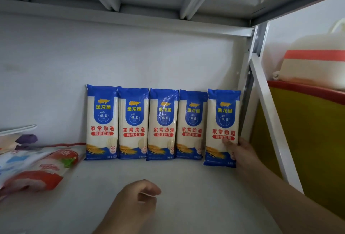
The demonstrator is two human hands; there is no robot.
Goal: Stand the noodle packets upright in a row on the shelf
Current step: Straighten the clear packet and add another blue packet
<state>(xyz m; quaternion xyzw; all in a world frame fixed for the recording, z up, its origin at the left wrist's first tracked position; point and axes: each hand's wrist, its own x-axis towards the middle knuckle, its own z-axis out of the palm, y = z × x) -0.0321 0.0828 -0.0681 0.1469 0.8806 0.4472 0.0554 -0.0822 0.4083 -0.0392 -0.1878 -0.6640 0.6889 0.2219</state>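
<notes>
Last blue-and-white plastic noodle packet (222, 127) joins four upright packets (147, 123) on the white metal shelf (168, 187).
Our right hand (240, 151) pinches its lower right edge; left hand (138, 202) hangs loosely curled, empty. We judge it light, stiff, slippery: hold low.

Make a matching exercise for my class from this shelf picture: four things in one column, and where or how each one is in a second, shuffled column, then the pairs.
Things
1. rightmost noodle packet
2. leftmost noodle packet
3. left hand
4. red and white bag

Places or states
A. lying flat at the left of the shelf
B. held at its lower right edge by the right hand
C. loosely curled above the shelf front, holding nothing
D. standing upright at the left end of the row, touched by no hand

Pairs: 1-B, 2-D, 3-C, 4-A
</notes>
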